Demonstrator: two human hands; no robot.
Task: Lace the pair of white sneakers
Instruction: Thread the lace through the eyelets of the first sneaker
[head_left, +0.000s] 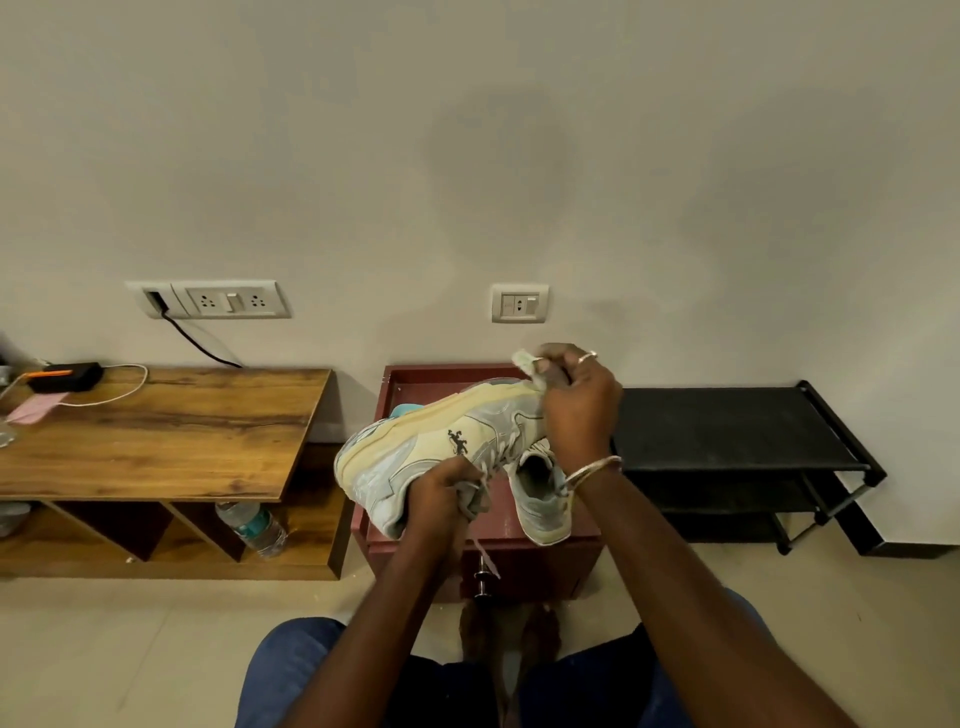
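One white and pale-grey sneaker (415, 447) is held up on its side above a small maroon cabinet (519, 540), sole toward the wall. My left hand (441, 499) grips the grey lace (475, 496) near the shoe's eyelets; a lace end with a pinkish tip hangs below it. My right hand (574, 400) pinches a pale strip, lace or tongue, at the shoe's upper end. The second sneaker (537, 493) stands on the cabinet top, opening facing up, partly hidden behind my right wrist.
A low wooden table (171, 431) stands to the left with a black device, a white cable and a pink mask; a water bottle (252, 527) lies on its shelf. A black shoe rack (737, 447) stands to the right. My knees are at the bottom.
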